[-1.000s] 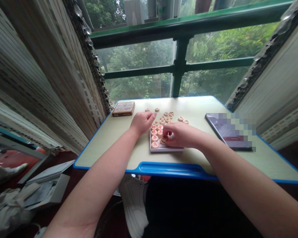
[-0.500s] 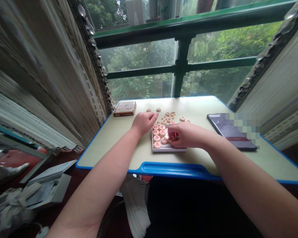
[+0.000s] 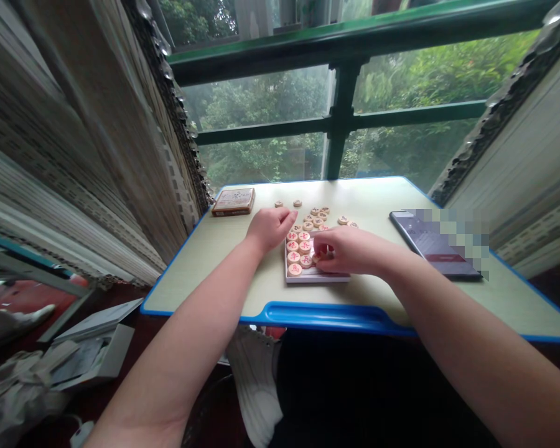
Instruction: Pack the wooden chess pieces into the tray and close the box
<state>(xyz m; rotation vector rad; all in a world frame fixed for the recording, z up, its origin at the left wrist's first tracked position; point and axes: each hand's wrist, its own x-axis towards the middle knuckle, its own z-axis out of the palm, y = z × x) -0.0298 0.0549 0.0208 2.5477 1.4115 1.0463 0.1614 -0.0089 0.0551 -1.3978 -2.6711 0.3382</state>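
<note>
A shallow white box (image 3: 317,279) holds wooden Chinese chess pieces with red characters, lined up in columns on its left side. My right hand (image 3: 348,249) reaches over the box, thumb and fingers closed on a Chinese chess piece (image 3: 316,257), partly hidden, beside the second column. My left hand (image 3: 271,226) is curled near the box's far left corner; its fingertips are turned away, so what they hold, if anything, is hidden. Beyond the box, several loose pieces (image 3: 318,221) lie in a cluster on the table.
A small flat printed box (image 3: 233,201) lies at the table's back left. On the right is a dark tablet (image 3: 434,249). Two loose pieces (image 3: 297,203) sit near the back, others right of the cluster. A blue tray groove (image 3: 326,315) runs along the table's front edge (image 3: 196,314).
My right hand has shifted slightly left with the piece, closer to the second column. The left hand stays where it was. The whole view has tilted a little.
</note>
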